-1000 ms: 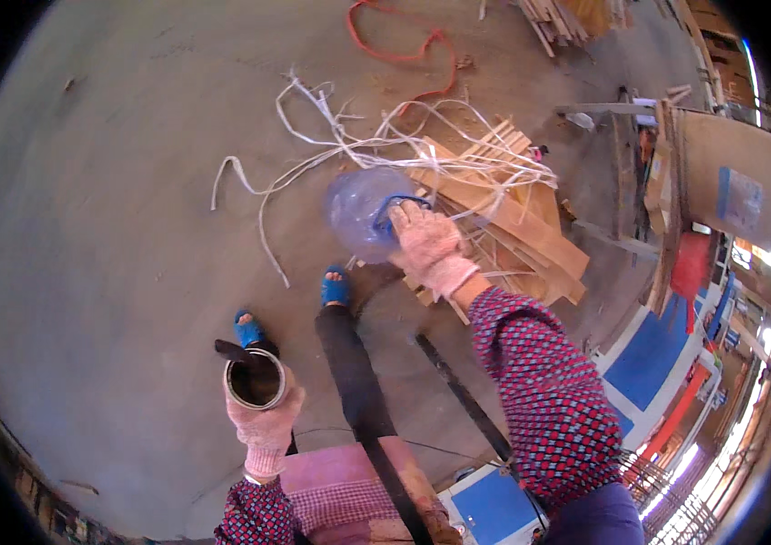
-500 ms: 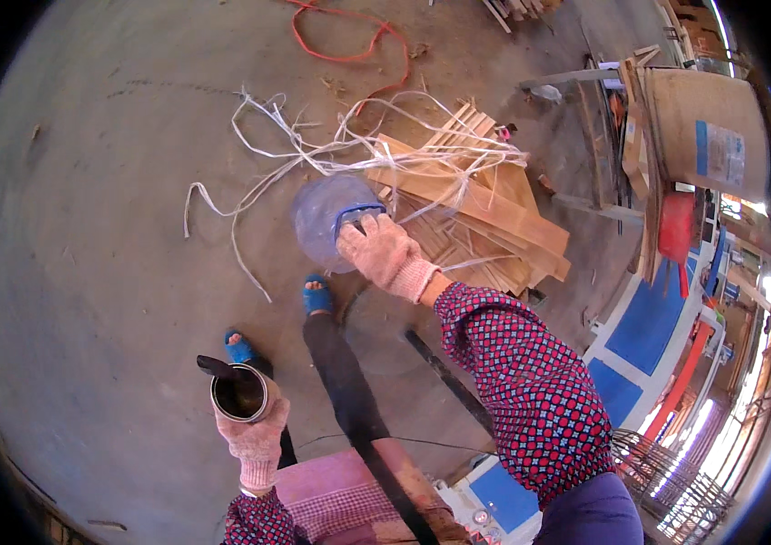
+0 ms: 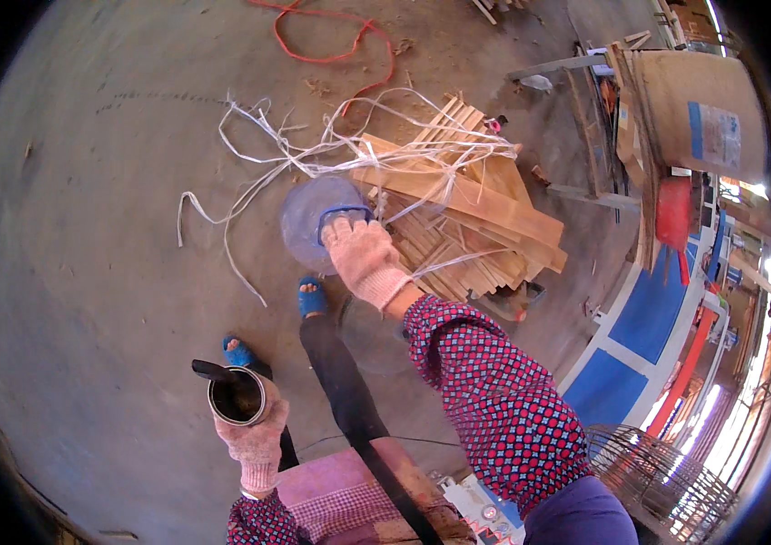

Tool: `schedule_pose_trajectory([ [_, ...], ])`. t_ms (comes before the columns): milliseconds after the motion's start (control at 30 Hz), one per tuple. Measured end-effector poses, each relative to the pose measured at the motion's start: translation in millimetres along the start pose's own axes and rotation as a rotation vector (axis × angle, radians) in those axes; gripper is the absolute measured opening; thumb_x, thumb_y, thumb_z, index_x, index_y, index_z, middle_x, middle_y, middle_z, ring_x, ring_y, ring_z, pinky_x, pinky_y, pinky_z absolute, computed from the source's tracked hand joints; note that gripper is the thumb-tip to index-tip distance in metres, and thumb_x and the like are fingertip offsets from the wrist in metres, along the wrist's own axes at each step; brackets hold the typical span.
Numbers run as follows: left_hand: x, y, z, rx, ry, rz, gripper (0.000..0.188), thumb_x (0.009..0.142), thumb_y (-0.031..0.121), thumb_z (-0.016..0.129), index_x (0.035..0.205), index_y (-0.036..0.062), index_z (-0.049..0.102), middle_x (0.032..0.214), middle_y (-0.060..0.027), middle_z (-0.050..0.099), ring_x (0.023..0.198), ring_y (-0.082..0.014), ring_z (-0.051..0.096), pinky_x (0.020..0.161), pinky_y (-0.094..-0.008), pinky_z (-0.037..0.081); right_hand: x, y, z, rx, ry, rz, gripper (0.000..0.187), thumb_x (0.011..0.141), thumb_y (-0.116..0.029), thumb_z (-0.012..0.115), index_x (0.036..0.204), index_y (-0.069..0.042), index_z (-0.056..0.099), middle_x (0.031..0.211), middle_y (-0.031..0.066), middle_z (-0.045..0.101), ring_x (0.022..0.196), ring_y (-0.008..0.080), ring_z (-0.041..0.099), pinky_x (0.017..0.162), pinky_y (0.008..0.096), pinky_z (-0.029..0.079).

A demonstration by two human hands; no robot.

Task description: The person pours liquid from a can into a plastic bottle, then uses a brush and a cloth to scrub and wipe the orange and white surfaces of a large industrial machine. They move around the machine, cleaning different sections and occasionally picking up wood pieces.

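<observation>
My left hand [image 3: 256,436], in a pink knit glove, is wrapped round an open round metal cup [image 3: 238,397]. A dark piece sticks out over the cup's rim, and something brownish shows inside. My right hand [image 3: 365,259], gloved alike, is closed at the blue handle [image 3: 342,214] of a big clear plastic water jug [image 3: 308,218]. The jug is in front of my feet, beside a pile of thin wooden strips [image 3: 467,218]. The fingertips of the right hand are partly hidden at the handle.
White plastic strapping [image 3: 313,168] lies tangled over the wood. An orange-red cord [image 3: 313,59] curves across the concrete floor farther off. At the right stand a large brown drum [image 3: 699,109], a blue-and-white machine [image 3: 649,318] and a wire basket [image 3: 658,486]. My blue slippers [image 3: 311,298] are near the jug.
My right hand and the jug have shifted slightly left in the picture, along with most of the scene. The left hand still holds the cup in nearly the same place.
</observation>
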State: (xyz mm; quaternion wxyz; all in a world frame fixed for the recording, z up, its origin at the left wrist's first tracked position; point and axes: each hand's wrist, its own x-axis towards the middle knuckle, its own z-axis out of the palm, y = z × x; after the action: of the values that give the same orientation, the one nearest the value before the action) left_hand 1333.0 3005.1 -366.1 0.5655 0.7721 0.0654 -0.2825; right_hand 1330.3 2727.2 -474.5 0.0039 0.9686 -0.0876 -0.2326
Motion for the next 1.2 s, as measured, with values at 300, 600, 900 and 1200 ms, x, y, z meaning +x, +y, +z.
schedule_pose_trajectory([
  [300,-4.4,-2.2,5.2,0.066,0.007,0.063,0.037,0.074,-0.012,0.068,0.105,0.0028,0.056,0.089,-0.003,0.058,0.08,-0.0126,0.058,0.076,-0.0275,0.052,-50.7,42.3,-20.9,0.394,0.396,-0.004,0.029,0.081,-0.017,0.059,0.109,-0.012,0.063,0.116,0.0123,0.062,0.103,0.0305,0.061,0.089,0.0406,0.049],
  [600,31.7,-51.8,-2.0,0.038,0.003,-0.031,0.077,0.061,0.0,0.079,0.13,0.0056,0.046,0.123,-0.0097,0.057,0.109,-0.0233,0.058,0.097,-0.0349,0.046,-65.1,202.5,27.2,0.505,0.015,1.161,0.046,0.078,-0.037,0.061,0.114,-0.008,0.06,0.11,0.0208,0.066,0.101,0.0362,0.064,0.085,0.0465,0.051],
  [900,83.7,-64.5,41.8,0.137,-0.064,0.288,0.081,0.057,0.002,0.084,0.128,0.0063,0.046,0.129,-0.0093,0.049,0.114,-0.026,0.054,0.098,-0.0355,0.046,-65.9,232.0,42.7,0.181,-0.252,1.137,0.062,0.079,-0.044,0.064,0.132,-0.013,0.051,0.13,0.0156,0.053,0.113,0.035,0.059,0.089,0.047,0.05],
  [1200,90.6,-74.1,54.2,0.007,-0.165,0.11,0.086,0.061,0.001,0.083,0.136,0.0076,0.04,0.128,-0.0072,0.051,0.115,-0.0204,0.055,0.098,-0.0328,0.047,-60.3,113.1,32.3,1.016,0.202,0.457,0.059,0.086,-0.041,0.065,0.132,-0.006,0.052,0.119,0.018,0.063,0.105,0.0324,0.063,0.09,0.0414,0.049],
])
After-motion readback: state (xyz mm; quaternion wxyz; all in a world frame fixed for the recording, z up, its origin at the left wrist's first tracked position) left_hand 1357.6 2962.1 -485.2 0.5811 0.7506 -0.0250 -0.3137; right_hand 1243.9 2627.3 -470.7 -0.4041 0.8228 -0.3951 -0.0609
